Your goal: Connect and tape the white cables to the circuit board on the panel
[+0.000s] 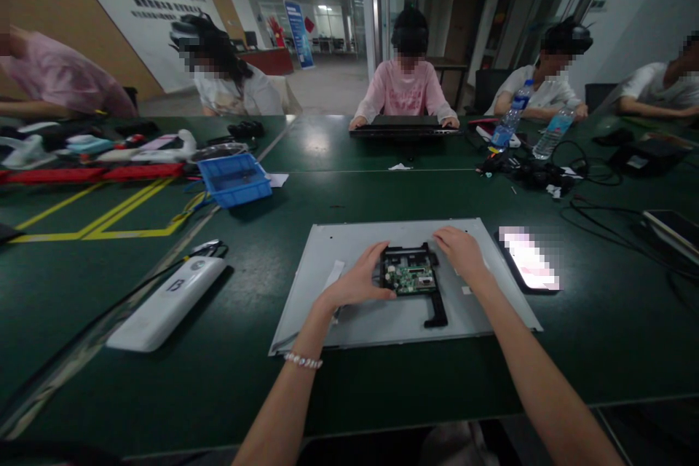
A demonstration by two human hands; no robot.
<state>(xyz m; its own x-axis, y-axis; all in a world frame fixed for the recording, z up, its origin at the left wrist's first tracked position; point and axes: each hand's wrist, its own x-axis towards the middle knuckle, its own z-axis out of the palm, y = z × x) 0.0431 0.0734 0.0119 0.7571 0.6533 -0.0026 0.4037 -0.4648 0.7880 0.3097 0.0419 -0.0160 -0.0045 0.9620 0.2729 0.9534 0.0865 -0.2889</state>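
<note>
A black plastic frame (pixel 435 312) with a green circuit board (pixel 407 278) in it lies over a flat light-grey metal panel (pixel 371 324) on the table. My left hand (pixel 357 280) grips the frame's left side, thumb at the lower edge and fingers at the upper left corner. Close to the frame's upper right corner is my right hand (pixel 461 251), its fingers bent and held together. Whether anything is pinched in them is hidden. Under my left hand, a pale strip (pixel 334 275) shows on the panel.
Right of the panel lies a lit phone (pixel 528 259). A white power bank (pixel 169 302) with a cable rests at left, a blue bin (pixel 234 180) behind it. Two water bottles (pixel 512 116) stand among cables. Across the table, a co-worker holds a dark flat device (pixel 405 128); others sit alongside.
</note>
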